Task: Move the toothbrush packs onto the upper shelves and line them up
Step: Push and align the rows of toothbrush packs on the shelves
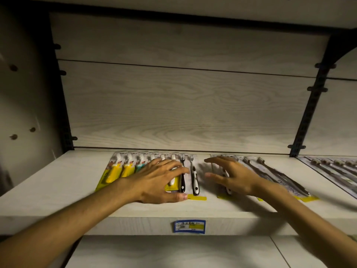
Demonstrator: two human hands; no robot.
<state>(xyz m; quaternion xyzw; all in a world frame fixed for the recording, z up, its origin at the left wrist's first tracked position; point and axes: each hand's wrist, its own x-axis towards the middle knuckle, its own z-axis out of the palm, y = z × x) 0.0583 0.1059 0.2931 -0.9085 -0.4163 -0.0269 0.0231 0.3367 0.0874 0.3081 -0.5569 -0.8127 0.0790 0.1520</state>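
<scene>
Head view showed the toothbrush packs lying on the shelf, left hand pressing them with spread fingers, right hand open above; best to nudge their near edges level.

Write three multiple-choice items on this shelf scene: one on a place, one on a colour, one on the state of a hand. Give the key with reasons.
1. Where is the blue price label?
A. on the shelf's front edge
B. on the back panel
C. on a pack

2. What colour are the two leftmost toothbrush handles?
A. red
B. yellow
C. purple

3. How is the left hand?
A. curled in an empty fist
B. hanging below the shelf
C. spread on the toothbrush packs

Key: 1 A, the label sits on the shelf lip below the hands; 2 B, both handles show yellow; 3 C, its fingers lie over the packs, thumb at their near edge.
</scene>
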